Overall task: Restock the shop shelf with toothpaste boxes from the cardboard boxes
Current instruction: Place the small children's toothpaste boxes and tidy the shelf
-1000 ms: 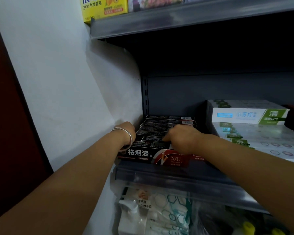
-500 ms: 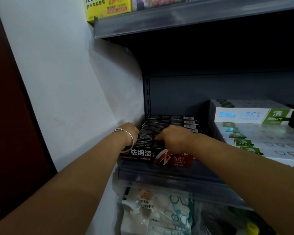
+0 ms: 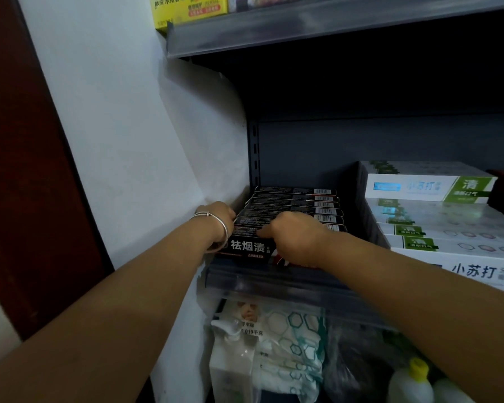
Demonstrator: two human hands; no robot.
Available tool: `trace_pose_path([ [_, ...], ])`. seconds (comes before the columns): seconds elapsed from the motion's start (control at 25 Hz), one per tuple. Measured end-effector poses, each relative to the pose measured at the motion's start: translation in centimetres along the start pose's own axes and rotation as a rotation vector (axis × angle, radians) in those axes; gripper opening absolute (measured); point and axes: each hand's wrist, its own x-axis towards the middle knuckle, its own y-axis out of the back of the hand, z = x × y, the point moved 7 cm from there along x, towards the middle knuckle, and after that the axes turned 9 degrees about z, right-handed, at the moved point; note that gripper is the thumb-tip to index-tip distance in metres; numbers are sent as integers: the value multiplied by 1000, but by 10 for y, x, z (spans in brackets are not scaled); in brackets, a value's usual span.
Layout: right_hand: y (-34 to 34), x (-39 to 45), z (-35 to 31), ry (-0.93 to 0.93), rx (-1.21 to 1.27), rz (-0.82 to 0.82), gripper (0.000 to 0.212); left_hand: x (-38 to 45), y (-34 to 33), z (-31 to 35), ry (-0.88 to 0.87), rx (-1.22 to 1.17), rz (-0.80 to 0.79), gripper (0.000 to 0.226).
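Your grey shelf (image 3: 274,282) carries white-and-green toothpaste boxes (image 3: 437,225) stacked at the right and a row of black toothpaste boxes (image 3: 291,206) by the wall. Your right hand (image 3: 294,238) grips the front black box (image 3: 248,247); your left hand (image 3: 220,221) holds its left end, fingers hidden.

A row of black toothpaste boxes (image 3: 291,206) lies flat on the grey shelf (image 3: 274,282), packed side by side from the front lip back toward the rear panel, hard against the left upright. Barcodes show on their upper right ends. The front box (image 3: 246,247) faces outward with white Chinese lettering; its right half seems to carry red artwork, mostly hidden.
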Motion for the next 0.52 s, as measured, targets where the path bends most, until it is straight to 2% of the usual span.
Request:
trace_pose_path([
  [0.36, -4, -20, 13, -86, 15, -46, 42, -13, -8, 6, 34, -55, -13, 38],
  [0.52, -15, -19, 12, -44, -19, -20, 41, -14, -7, 8, 45, -38, -8, 37],
])
